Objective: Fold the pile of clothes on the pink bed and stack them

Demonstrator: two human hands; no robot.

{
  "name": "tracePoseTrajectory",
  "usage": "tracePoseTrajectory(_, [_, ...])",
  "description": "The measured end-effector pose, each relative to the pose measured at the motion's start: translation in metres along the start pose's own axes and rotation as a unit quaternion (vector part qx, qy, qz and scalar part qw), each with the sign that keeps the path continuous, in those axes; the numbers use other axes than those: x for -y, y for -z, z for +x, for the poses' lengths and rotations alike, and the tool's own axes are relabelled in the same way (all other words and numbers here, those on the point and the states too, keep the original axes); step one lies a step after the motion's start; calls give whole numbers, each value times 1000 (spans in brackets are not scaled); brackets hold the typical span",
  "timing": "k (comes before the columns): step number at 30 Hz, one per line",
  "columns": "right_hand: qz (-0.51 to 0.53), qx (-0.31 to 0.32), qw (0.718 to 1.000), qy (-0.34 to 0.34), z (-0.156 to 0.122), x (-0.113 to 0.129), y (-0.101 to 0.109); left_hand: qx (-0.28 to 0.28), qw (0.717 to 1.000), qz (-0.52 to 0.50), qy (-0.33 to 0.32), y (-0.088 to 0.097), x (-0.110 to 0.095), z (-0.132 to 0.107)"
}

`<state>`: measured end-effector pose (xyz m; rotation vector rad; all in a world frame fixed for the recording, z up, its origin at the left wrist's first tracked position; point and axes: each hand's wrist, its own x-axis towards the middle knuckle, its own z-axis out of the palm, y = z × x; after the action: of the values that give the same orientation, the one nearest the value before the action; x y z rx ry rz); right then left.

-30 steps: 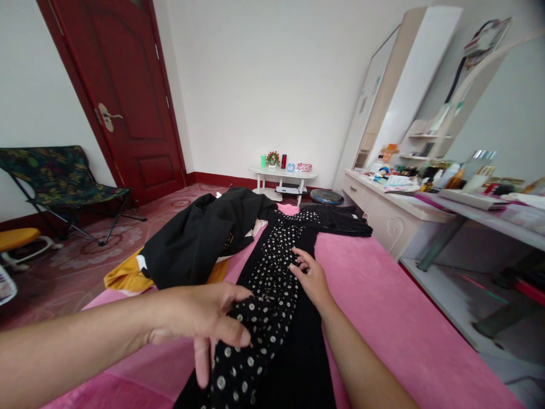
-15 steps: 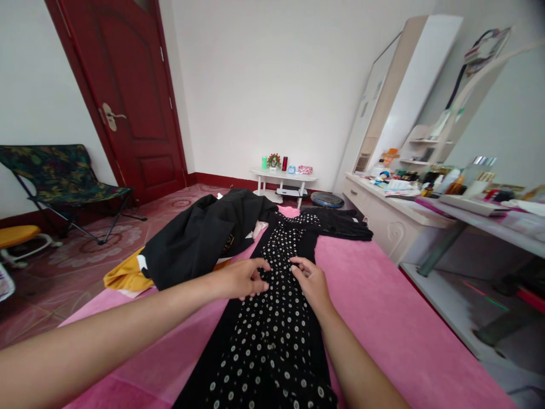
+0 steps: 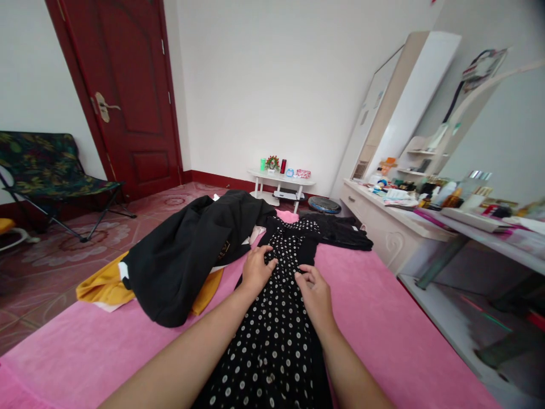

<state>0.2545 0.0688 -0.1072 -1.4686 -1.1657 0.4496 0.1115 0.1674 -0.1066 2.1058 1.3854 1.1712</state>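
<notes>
A long black dress (image 3: 275, 335) with white dots and plain black side panels lies stretched out on the pink bed cover (image 3: 383, 329). My left hand (image 3: 256, 271) rests at the left side of its middle, thumb spread away from the fingers on the dotted cloth. On the opposite side is my right hand (image 3: 315, 292), fingers loosely curved and thumb a little apart, touching the dress's right part. Neither hand visibly grips the fabric. Left of the dress sits a heap with a black garment (image 3: 183, 255) over a yellow garment (image 3: 106, 284).
Black dark cloth (image 3: 344, 232) lies by the dress's far end. To the right stands a dressing table (image 3: 378, 213) crowded with bottles. A small white table (image 3: 281, 177) stands by the far wall, a folding chair (image 3: 55, 170) at left near a red door (image 3: 131, 102).
My left hand has moved forward, its fingers now pointing away from me along the dress. My right hand stays nearly in place. The view has shifted slightly, showing more bed at left.
</notes>
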Motion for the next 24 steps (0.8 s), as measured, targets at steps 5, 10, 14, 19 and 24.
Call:
tracePoseTrajectory(5, [-43,-29,998,-33,47,-18,-1,-33,995,-91,-14,0,7,0])
tracePoseTrajectory(10, [-115,-47,992,8,118,-25,-3,-42,989,-142,8,2,9,2])
tracePoseTrajectory(14, [-189,-35,980,51,159,-24,-11,-40,990,-138,-2,3,8,1])
tracePoseTrajectory(19, [-278,39,957,77,180,-20,-20,-36,988,-148,-18,6,4,1])
tracePoseTrajectory(24, [-335,14,939,73,193,-16,-21,-68,985,-160,8,5,7,5])
